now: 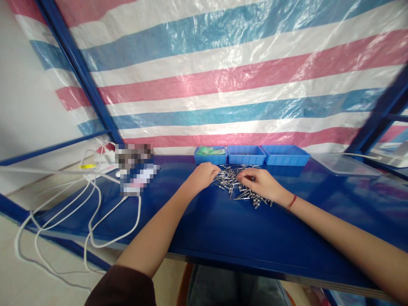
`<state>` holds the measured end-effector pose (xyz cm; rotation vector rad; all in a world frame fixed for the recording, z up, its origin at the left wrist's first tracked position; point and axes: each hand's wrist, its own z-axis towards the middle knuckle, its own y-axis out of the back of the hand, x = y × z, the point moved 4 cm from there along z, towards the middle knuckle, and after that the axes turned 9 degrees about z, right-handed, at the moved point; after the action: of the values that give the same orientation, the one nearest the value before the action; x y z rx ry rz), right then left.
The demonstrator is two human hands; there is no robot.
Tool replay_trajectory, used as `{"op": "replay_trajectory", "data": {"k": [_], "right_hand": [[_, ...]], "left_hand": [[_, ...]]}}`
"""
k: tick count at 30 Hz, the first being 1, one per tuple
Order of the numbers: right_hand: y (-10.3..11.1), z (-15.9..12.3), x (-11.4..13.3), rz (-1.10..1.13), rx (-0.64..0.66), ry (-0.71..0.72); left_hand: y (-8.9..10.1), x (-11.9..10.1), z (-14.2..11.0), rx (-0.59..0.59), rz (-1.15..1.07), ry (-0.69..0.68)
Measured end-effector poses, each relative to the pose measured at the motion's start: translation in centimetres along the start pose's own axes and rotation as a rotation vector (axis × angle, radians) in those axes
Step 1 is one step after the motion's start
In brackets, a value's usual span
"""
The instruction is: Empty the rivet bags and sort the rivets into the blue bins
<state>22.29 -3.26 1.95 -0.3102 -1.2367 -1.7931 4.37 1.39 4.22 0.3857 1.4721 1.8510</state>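
A loose pile of thin silver metal pieces that look like blind rivets [234,176] lies on the blue table. At the pile's left edge is my left hand [205,175], its fingers curled closed and the fingertips hidden or too small to make out. My right hand [259,182] rests over the right part of the pile with thumb and forefinger drawn together in a pinch. Whatever sits between those fingertips is too small to tell apart from the rivets beneath. Several rivets stick out below the right hand.
Behind the pile stand three blue bins: the left bin [210,159] holds green packets, the middle bin [246,159] a few small pieces, and the right bin [285,158]. White cables [95,212] and a blurred object [135,174] are at left. A clear lid [346,165] lies right.
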Motion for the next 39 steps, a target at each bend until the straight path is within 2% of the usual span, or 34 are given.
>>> {"op": "replay_trajectory", "data": {"k": [3, 6, 14, 21, 27, 32, 39], "right_hand": [[-0.1, 0.0, 0.1, 0.169, -0.119, -0.052], [-0.4, 0.0, 0.4, 0.363, -0.153, -0.065], [-0.1, -0.1, 0.8, 0.571, -0.233, -0.164], [0.3, -0.2, 1.3, 0.576, -0.279, -0.143], [0.5, -0.2, 1.2, 0.579, -0.285, -0.123], [0.5, -0.1, 1.2, 0.613, -0.319, -0.114], [0.8, -0.2, 1.5, 0.609, -0.321, -0.107]], "left_hand": [[-0.5, -0.8, 0.4, -0.032, -0.384, 0.005], [-1.4, -2.0, 0.6, -0.034, -0.684, 0.007], [-2.4, -2.8, 0.5, 0.007, -0.979, 0.140], [-3.0, -3.1, 0.6, 0.048, -0.909, 0.137], [-3.6, -3.0, 0.7, 0.083, -0.772, 0.018], [-4.0, -2.7, 0.8, 0.063, -0.744, 0.007], [-3.4, -3.1, 0.6, 0.004, -0.746, 0.038]]}}
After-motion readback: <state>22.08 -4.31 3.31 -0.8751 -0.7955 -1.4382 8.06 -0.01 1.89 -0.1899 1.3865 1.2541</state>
